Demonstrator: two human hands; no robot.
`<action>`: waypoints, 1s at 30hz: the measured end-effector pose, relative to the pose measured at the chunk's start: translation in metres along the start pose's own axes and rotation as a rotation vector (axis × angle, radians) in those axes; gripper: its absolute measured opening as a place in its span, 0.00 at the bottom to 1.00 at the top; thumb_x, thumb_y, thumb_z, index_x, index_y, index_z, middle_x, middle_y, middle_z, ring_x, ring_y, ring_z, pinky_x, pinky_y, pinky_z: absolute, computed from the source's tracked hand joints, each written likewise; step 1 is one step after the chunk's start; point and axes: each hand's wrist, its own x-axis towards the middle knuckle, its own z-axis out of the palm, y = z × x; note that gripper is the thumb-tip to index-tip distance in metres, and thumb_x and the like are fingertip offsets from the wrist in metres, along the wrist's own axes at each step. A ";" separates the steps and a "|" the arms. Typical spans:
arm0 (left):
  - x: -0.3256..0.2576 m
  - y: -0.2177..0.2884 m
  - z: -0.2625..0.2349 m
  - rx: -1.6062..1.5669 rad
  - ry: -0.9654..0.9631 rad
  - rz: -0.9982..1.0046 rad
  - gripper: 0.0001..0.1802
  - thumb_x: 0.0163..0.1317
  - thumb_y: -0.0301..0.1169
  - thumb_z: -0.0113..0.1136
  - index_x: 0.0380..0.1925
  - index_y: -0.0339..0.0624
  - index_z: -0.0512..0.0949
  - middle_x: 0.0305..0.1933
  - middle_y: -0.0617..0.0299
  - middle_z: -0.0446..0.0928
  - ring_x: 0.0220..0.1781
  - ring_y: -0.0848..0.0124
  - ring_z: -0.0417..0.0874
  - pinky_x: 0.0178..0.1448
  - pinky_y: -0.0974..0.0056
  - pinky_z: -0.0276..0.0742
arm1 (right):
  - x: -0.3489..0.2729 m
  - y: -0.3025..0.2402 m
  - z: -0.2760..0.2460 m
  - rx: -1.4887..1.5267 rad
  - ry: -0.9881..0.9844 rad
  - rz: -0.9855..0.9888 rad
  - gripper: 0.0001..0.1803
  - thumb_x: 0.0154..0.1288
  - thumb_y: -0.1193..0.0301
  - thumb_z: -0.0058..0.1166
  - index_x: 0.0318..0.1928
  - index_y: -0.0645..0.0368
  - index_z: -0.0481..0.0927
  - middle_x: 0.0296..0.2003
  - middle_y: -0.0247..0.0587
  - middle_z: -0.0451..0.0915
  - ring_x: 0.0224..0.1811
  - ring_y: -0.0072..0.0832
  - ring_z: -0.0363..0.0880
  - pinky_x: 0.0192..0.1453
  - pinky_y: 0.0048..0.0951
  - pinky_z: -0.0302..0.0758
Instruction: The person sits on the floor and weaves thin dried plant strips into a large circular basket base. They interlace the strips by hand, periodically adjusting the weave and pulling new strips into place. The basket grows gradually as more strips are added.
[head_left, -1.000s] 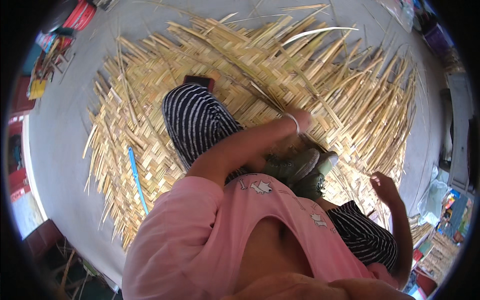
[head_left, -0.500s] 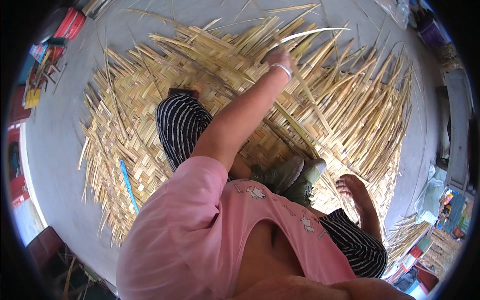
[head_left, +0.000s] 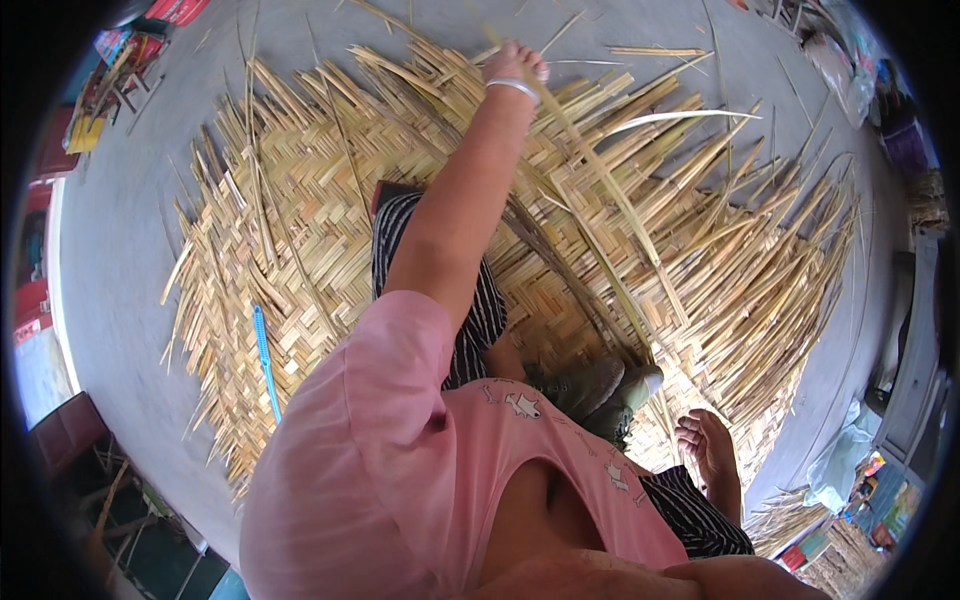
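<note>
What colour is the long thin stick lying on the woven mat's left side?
Light blue. The stick shows best in the head view, lying on the woven bamboo mat.

A grey concrete floor [head_left: 150,200] carries everything. A large woven mat [head_left: 320,230] of pale bamboo strips covers its middle, loose strip ends [head_left: 760,260] fanning toward the right edge. A blue stick [head_left: 265,360] lies on the mat's left part. Stray strips [head_left: 650,50] lie on bare floor at the far edge. Coloured packets [head_left: 100,70] sit in the far left corner.
</note>
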 end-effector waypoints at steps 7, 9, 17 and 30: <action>0.022 0.068 -0.032 -0.006 0.091 0.074 0.08 0.78 0.33 0.48 0.45 0.41 0.72 0.29 0.65 0.68 0.25 0.70 0.67 0.32 0.62 0.70 | 0.002 -0.024 0.022 -0.026 -0.018 -0.008 0.14 0.81 0.61 0.48 0.53 0.58 0.77 0.43 0.45 0.86 0.42 0.34 0.87 0.45 0.35 0.84; 0.012 0.071 -0.023 -0.009 0.079 0.079 0.08 0.77 0.32 0.48 0.46 0.41 0.72 0.30 0.64 0.70 0.25 0.69 0.68 0.33 0.62 0.71 | -0.004 -0.037 0.032 -0.069 -0.014 -0.006 0.15 0.82 0.60 0.47 0.54 0.59 0.77 0.43 0.45 0.85 0.42 0.34 0.87 0.46 0.35 0.82; -0.043 0.100 0.005 0.058 -0.165 0.136 0.04 0.70 0.29 0.61 0.40 0.42 0.76 0.30 0.65 0.71 0.29 0.70 0.73 0.33 0.63 0.73 | -0.006 -0.091 0.067 -0.358 -0.023 -0.092 0.17 0.82 0.58 0.48 0.55 0.58 0.77 0.44 0.42 0.84 0.44 0.31 0.84 0.50 0.35 0.80; -0.344 -0.032 0.087 1.115 -1.024 0.761 0.08 0.72 0.35 0.56 0.37 0.44 0.75 0.31 0.54 0.78 0.34 0.51 0.83 0.39 0.47 0.77 | -0.134 -0.244 0.199 -0.500 -0.217 -1.381 0.41 0.83 0.43 0.32 0.78 0.65 0.56 0.73 0.61 0.65 0.78 0.50 0.61 0.82 0.56 0.57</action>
